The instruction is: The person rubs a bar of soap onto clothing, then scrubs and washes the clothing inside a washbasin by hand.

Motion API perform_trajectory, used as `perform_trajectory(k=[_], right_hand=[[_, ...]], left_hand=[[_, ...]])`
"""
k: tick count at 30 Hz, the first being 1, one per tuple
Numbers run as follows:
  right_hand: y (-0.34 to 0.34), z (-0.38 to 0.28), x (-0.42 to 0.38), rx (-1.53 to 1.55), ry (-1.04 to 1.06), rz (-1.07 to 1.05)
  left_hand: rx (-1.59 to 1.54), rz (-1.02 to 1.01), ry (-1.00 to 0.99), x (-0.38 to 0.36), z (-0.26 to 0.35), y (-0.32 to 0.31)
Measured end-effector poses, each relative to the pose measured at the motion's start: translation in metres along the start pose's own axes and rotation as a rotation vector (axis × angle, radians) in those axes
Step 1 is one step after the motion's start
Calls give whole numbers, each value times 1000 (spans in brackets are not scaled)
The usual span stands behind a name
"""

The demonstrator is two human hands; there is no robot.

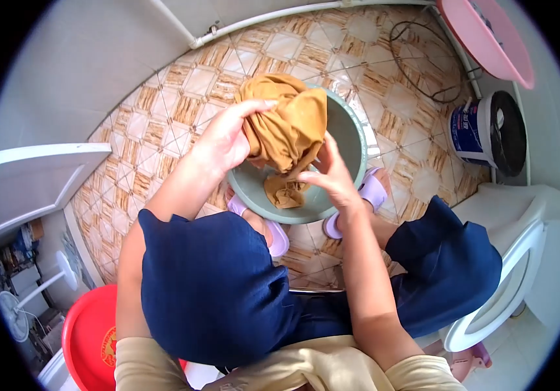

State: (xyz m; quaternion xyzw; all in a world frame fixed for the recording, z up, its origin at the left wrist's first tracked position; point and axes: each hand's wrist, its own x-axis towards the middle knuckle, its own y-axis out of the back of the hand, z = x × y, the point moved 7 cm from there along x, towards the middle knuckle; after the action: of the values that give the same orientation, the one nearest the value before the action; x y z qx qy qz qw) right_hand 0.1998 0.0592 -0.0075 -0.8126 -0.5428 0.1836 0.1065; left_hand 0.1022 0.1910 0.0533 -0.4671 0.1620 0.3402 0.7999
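Note:
A bunched mustard-yellow garment (286,124) is held up over a grey-green basin (347,120) on the floor. Its exact kind does not show in the folds. My left hand (228,133) grips the bundle from the left, thumb lying on top and the other fingers partly hidden beneath. At the lower right of the cloth, my right hand (334,177) curls round it, with the fingertips behind the fabric and the thumb by a hanging end. That crumpled end (286,192) droops into the basin.
My slippers (279,238) stand close to the basin on the patterned tile floor (182,107). To the right are a labelled bucket (472,133), a dark hose (423,91), a pink basin (488,39) and a toilet (508,287). A red basin (84,339) sits at lower left, below an open door (45,176).

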Motion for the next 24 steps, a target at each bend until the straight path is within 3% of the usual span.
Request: perform_trajectory(k=[4,5,6,8,10,11,12,14,16,18,20,23,24], right_hand=[[-46,2,9,-447,67,44],[-59,9,10,-183,79,69],[-63,-2,7,-227,168,199],[-62,6,14,-131,48,221],[-47,43,31,-20,201,198],[-40,29,25,-255,160,169],[-27,2,16,-250,167,172],[-22,1,-9,-208,-447,-144],[10,-43,-12,-421,117,289],[24,-79,-21,-406,209,468],[13,-119,-23,-324,202,406],[-12,-150,-23,-182,245,315],[-21,-158,-24,-186,244,307]], left_hand=[[-65,83,-54,-5,8,-27],[-100,104,-73,-6,8,-33],[-80,102,-71,-6,8,-39],[-123,172,-141,-10,10,-42],[-136,173,-193,-14,24,-40],[-132,172,-172,-16,27,-37],[-130,172,-151,-17,28,-34],[-31,143,-145,-15,33,-27],[67,109,-145,-12,35,-15],[43,119,-119,-8,28,5],[83,129,-113,-16,23,13],[652,-43,115,-20,9,35],[646,-40,110,-20,7,49]])
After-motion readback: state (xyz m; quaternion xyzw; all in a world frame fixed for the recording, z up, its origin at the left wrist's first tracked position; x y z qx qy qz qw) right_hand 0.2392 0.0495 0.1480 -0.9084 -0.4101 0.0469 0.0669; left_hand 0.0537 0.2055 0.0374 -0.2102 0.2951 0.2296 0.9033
